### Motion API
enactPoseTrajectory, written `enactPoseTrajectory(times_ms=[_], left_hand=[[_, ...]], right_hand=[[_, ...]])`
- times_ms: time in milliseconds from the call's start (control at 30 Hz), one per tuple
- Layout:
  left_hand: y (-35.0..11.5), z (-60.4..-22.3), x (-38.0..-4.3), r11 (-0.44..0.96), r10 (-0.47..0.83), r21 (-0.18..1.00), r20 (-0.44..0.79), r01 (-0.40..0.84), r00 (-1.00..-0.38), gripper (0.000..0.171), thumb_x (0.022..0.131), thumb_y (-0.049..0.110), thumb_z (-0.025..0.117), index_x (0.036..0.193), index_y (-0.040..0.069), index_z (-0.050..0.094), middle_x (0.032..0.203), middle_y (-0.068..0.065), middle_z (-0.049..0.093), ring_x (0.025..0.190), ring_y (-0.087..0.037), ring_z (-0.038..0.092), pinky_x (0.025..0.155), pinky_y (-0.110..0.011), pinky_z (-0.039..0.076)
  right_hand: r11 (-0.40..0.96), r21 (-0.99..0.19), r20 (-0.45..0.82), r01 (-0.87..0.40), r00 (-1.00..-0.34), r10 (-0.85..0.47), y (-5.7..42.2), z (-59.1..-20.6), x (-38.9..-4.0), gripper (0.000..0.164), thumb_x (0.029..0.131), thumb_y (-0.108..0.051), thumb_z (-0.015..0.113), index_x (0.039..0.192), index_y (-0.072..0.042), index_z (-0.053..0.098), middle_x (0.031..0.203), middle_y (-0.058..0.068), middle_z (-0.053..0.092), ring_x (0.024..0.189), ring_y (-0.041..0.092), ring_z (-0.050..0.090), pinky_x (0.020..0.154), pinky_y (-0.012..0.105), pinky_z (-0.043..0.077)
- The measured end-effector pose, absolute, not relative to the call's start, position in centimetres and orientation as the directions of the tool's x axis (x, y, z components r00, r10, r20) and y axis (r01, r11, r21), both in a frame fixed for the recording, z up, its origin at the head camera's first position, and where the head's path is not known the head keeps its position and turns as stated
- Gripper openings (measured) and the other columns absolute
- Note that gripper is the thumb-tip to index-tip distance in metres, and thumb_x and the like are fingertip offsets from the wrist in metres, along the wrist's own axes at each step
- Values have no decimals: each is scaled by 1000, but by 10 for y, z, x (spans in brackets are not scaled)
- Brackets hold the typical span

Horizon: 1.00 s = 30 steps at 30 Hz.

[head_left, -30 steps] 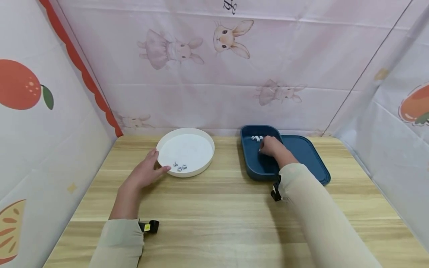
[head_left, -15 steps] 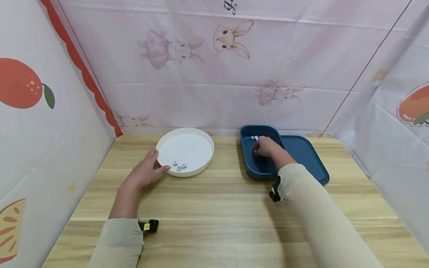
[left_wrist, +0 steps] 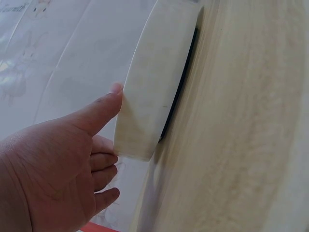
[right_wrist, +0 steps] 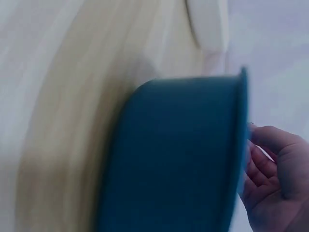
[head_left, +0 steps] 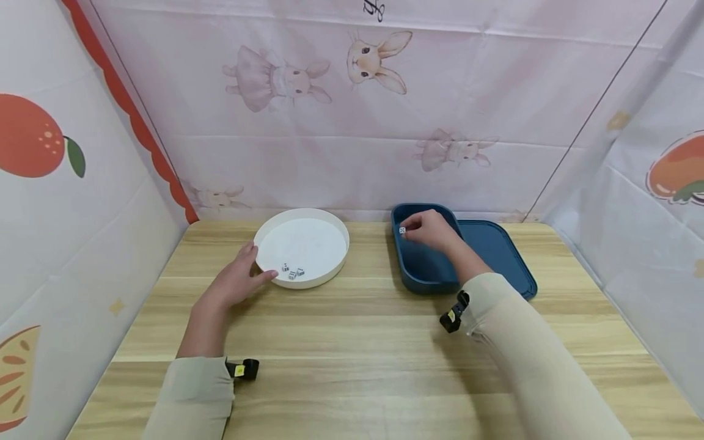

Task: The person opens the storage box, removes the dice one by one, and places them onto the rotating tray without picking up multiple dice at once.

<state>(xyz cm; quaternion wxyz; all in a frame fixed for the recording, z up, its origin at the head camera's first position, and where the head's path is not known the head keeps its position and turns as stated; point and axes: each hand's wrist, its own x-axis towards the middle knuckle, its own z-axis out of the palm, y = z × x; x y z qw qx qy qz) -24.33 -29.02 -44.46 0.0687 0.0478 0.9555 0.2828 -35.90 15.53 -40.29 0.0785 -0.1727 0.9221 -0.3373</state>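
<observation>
A small white cube die (head_left: pixel 403 230) with black pips, pinched by the right hand (head_left: pixel 433 231), has been shifted to the left side of the deep blue rectangular box (head_left: pixel 428 285). The round white tray (head_left: pixel 316 241) is still touched by the left hand (head_left: pixel 235 280), fingers spread.

Head view: your right hand (head_left: pixel 432 231) hides part of blue box (head_left: pixel 426 286); your right sleeve (head_left: pixel 528 342) partly covers lid (head_left: pixel 497 253); dice (head_left: pixel 292 275) in white tray (head_left: pixel 313 241) too small to read. Right wrist view: box blurred, cut off below.
</observation>
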Motion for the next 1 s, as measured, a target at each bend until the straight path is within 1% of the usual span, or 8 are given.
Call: enactPoseTrajectory(times_ms=[167, 300, 433, 533, 600, 700, 800, 1000], left_hand=[[-293, -443, -244, 847, 124, 530, -107, 49, -986, 98, 93, 56, 58, 159, 6, 6, 165, -19, 0, 151, -41, 6, 118, -63, 16], [-293, -440, -244, 844, 129, 534, -101, 56, -986, 97, 93, 56, 59, 159, 8, 7, 165, -19, 1, 151, -41, 7, 117, -63, 16], [-293, -439, -244, 838, 134, 542, -102, 58, -986, 98, 92, 57, 59, 159, 8, 7, 165, -19, 2, 151, -41, 7, 117, -63, 17], [-294, -440, -244, 839, 132, 541, -111, 51, -985, 98, 92, 56, 59, 159, 8, 6, 165, -19, 2, 151, -41, 8, 117, -63, 17], [-294, -441, -244, 840, 126, 542, -118, 43, -985, 99, 92, 57, 59, 159, 7, 6, 165, -19, 1, 150, -42, 8, 117, -63, 17], [-294, -442, -243, 834, 119, 550, -119, 34, -986, 99, 92, 56, 60, 158, 5, 7, 165, -19, 2, 150, -42, 8, 117, -63, 16], [-293, -444, -243, 829, 119, 558, -114, 36, -986, 97, 92, 55, 60, 158, 6, 8, 165, -19, 3, 150, -42, 9, 117, -63, 17], [-291, -444, -243, 830, 113, 557, -116, 30, -987, 96, 92, 56, 60, 159, 9, 10, 165, -17, 4, 150, -42, 11, 116, -63, 19]], right_hand=[[642, -724, 23, -254, -938, -346, 130, -390, -353, 28, 90, -25, 71, 114, -12, 73, 100, 8, 72, 85, 22, 67, 72, 32, 57], [579, -775, 33, -253, -931, -363, 101, -387, -348, 28, 89, -23, 72, 115, -11, 73, 98, 10, 71, 85, 29, 68, 76, 41, 59], [494, -835, 33, -243, -918, -395, 72, -394, -344, 27, 89, -17, 72, 113, -7, 72, 95, 9, 71, 82, 26, 68, 82, 52, 57], [443, -863, 29, -243, -900, -436, 48, -403, -340, 26, 89, -13, 72, 113, -4, 72, 95, 10, 71, 82, 27, 68, 83, 53, 57], [444, -861, 17, -246, -888, -460, 32, -409, -336, 26, 89, -13, 73, 112, -4, 72, 95, 10, 72, 81, 26, 68, 81, 50, 58], [488, -834, -9, -257, -878, -478, 10, -416, -328, 26, 88, -18, 74, 112, -9, 73, 95, 5, 71, 77, 21, 66, 75, 40, 59], [527, -809, -31, -259, -877, -479, -8, -421, -321, 25, 88, -20, 75, 111, -12, 74, 92, 1, 71, 73, 16, 65, 65, 28, 56], [508, -823, -28, -255, -874, -485, -29, -429, -314, 21, 86, -15, 77, 106, -10, 75, 90, 2, 72, 70, 13, 63, 61, 24, 55]])
